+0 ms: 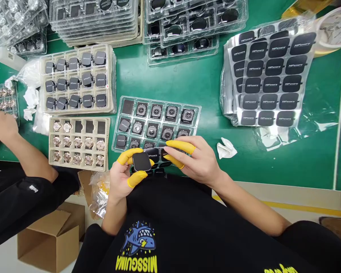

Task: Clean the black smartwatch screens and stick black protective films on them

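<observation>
My left hand (125, 174), in yellow finger cots, grips a square black watch face (141, 162) between thumb and fingers. Just right of it, my right hand (191, 157), also with yellow cots, pinches the edge of a sheet of black labels (152, 154), which lies partly hidden beneath both hands. A clear tray (199, 113) sits beyond my hands; most of its pockets hold dark square watch bodies with their round sensor backs up, and two at its left hold pieces with black labels. Its top left pocket has only a dark pad.
Beige trays of labelled pieces (113, 87) and rose-gold watches (108, 142) stand left. Label sheets (269, 83) and a tape roll (333, 30) lie right. Stacked clear trays (96, 32) line the back. A co-worker's arm (25, 151) is far left; crumpled tissue (226, 148) lies right.
</observation>
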A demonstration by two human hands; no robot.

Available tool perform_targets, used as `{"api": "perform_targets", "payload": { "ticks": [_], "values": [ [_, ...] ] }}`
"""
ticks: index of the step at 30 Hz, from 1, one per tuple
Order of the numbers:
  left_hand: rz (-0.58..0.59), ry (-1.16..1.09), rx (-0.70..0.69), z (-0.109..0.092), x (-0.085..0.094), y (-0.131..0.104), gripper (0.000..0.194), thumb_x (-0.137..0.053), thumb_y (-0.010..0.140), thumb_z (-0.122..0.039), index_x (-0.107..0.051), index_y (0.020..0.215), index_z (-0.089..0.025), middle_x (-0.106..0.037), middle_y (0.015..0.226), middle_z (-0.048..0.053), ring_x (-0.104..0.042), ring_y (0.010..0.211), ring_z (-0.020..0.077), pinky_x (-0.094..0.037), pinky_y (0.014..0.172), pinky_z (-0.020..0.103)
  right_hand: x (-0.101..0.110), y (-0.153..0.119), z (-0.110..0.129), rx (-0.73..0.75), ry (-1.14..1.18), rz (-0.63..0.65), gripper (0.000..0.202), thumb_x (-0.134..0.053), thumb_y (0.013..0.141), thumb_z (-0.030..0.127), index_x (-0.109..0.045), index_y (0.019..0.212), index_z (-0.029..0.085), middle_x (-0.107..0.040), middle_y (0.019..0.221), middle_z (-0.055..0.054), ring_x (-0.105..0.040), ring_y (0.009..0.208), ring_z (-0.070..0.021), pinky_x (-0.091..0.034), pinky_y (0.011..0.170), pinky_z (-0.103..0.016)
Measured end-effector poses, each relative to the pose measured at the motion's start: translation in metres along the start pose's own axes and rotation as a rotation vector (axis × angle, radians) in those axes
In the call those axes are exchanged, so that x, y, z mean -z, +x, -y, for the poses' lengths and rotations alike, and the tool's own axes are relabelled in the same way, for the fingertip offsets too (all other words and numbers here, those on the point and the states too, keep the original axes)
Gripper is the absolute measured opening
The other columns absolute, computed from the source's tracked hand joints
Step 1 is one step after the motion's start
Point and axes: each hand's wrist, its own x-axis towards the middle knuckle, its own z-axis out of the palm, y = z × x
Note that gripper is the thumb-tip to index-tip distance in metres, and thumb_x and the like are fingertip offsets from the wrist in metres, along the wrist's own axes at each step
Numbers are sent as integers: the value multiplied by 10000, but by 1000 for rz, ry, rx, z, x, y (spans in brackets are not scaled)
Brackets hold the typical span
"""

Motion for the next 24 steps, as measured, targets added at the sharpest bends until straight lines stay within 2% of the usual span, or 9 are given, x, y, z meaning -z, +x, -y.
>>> {"api": "perform_targets", "payload": {
  "ticks": [4, 8, 11, 16, 19, 21, 24],
  "values": [
    [19, -14, 4, 0, 0, -1, 611, -976, 882, -573, -803, 1341, -207, -923, 1011, 87, -920, 926, 273, -737, 874, 330, -1, 5, 1, 63, 23, -61, 377, -747, 1071, 170, -799, 1386, 371, -887, 1236, -89, -806, 1138, -315, -623, 867, -484],
    [42, 48, -4, 2, 3, -2, 664, -989, 852, -603, -802, 1346, -200, -917, 993, 90, -910, 925, 270, -727, 896, 339, 1, 12, 4, -48, 198, -8, 228, -698, 1104, 198, -799, 1246, 345, -870, 1217, -76, -802, 1109, -293, -647, 932, -505],
    [103, 74, -35, 10, 7, -1, 707, -990, 829, -645, -802, 1348, -204, -918, 1017, 96, -906, 923, 270, -727, 906, 346, 4, 18, 6, -101, 230, 30, 150, -677, 1116, 197, -771, 1150, 310, -848, 1183, -84, -786, 1083, -283, -654, 935, -500],
    [103, 10, -85, 28, 15, 7, 721, -1000, 830, -619, -788, 1381, -205, -924, 1050, 117, -916, 930, 277, -728, 861, 329, 9, 20, 12, 18, 161, -31, 211, -718, 1065, 147, -772, 1134, 338, -829, 1281, -76, -746, 1282, -320, -629, 1020, -549],
    [67, -65, -127, 35, 19, 15, 695, -1009, 821, -611, -802, 1339, -197, -921, 989, 103, -912, 853, 266, -728, 805, 316, 23, 18, 21, 132, 168, -34, 230, -718, 1050, 135, -784, 1116, 345, -836, 1252, -60, -749, 1262, -303, -628, 1013, -538],
    [33, -102, -162, 38, 21, 21, 673, -1018, 810, -604, -817, 1307, -197, -913, 944, 82, -906, 809, 251, -726, 776, 300, 40, 19, 30, 150, 219, 1, 195, -745, 1039, 135, -789, 1097, 316, -841, 1186, -66, -746, 1252, -297, -637, 1014, -512],
    [46, -107, -249, 43, 22, 27, 688, -1029, 789, -603, -824, 1323, -220, -910, 973, 73, -913, 863, 251, -724, 800, 291, 66, 31, 43, -25, 345, 33, 161, -801, 1008, 145, -799, 1057, 298, -833, 1188, -81, -731, 1289, -322, -648, 1038, -504]
  ]
}}
